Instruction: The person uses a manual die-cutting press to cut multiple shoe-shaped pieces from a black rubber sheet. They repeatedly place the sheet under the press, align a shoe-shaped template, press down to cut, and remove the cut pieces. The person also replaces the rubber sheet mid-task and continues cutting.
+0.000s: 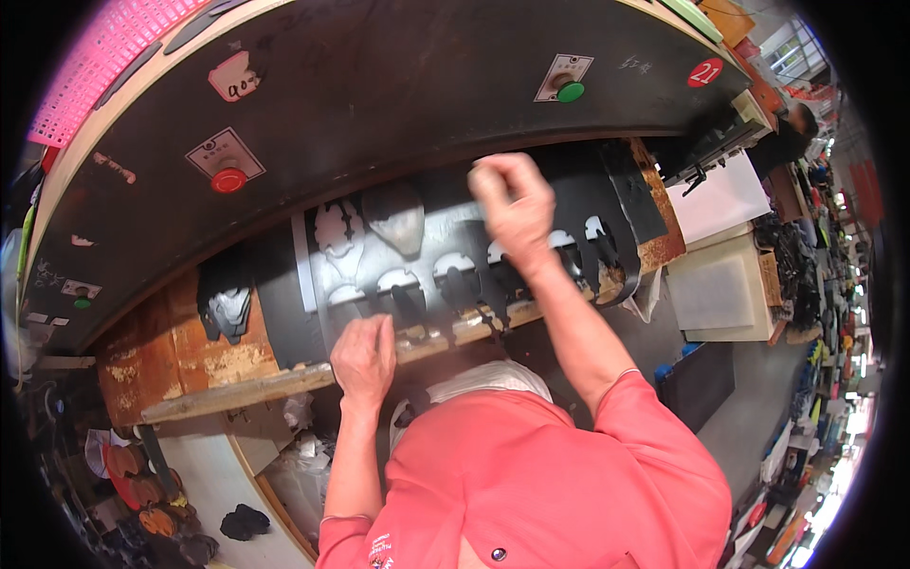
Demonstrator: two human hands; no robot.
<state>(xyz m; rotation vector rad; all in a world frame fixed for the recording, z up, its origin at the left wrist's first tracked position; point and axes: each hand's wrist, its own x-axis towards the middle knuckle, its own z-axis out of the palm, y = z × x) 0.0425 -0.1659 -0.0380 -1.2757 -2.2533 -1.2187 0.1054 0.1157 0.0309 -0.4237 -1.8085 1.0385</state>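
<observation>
While the right hand (513, 201) hovers closed, fingers curled as if pinching something too small to make out, above the black sheet (445, 266), the left hand (363, 353) presses loosely closed on the bench (237, 384) edge just below it. Pale cut-out shapes (398, 280) run in a row between both hands, long axis left to right, nearer the right.

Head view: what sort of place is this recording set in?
Probably a factory cutting station, perhaps for shoe parts. A big dark press with red button and green button overhangs a black sheet with shapes cut out; stacked materials crowd the right.
</observation>
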